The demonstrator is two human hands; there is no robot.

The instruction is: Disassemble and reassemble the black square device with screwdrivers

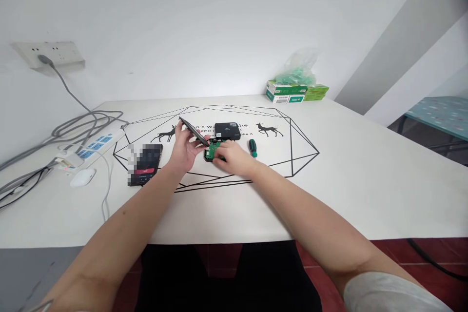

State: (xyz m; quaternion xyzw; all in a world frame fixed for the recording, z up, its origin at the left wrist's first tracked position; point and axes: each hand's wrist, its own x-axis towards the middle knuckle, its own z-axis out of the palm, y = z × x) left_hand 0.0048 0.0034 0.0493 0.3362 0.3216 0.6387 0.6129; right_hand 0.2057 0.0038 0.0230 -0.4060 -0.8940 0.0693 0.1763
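My left hand (185,148) grips a thin dark panel (193,130), tilted up over the mat with its lower end close to a green circuit board (212,150). The board sits in a black casing. My right hand (230,156) rests on the right part of the board, fingers curled down; whether they pinch anything is hidden. Just behind the board lies a closed black box (226,130) with a small white label. A green and black screwdriver (252,147) lies to the right of my right hand.
On the left are a phone (146,165), a white mouse (83,177), a power strip (97,145) and coiled grey cables (78,126). Green-and-white boxes (287,90) with a plastic bag (298,70) stand at the back right by the wall. The white table's (365,180) front edge is near my forearms.
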